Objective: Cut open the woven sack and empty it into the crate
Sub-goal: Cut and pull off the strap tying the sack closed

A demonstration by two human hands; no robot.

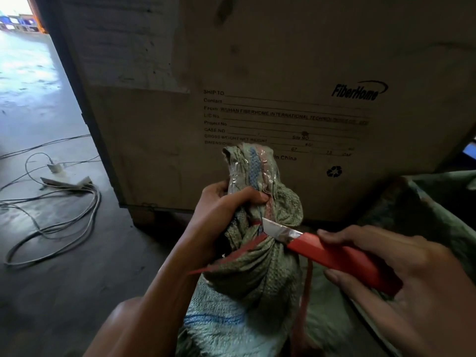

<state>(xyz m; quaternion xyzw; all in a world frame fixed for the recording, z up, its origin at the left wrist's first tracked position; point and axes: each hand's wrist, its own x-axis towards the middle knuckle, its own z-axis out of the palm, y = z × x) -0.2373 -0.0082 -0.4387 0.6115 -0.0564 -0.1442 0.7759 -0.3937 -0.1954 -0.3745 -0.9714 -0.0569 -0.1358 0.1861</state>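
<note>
A green-grey woven sack (257, 276) stands upright in front of me, its neck bunched and tied with a red string (253, 242). My left hand (221, 210) is closed around the gathered top of the sack, above the tie. My right hand (401, 274) holds a red-handled knife (334, 256). The bare blade (280, 229) lies against the sack's neck right at the red string. A loose red strand hangs down the sack's right side. No crate is plainly in view.
A large printed cardboard box (270, 99) stands directly behind the sack. Grey cables and a power strip (64, 184) lie on the concrete floor at left. Another dark green sack or cloth (432, 202) sits at the right edge.
</note>
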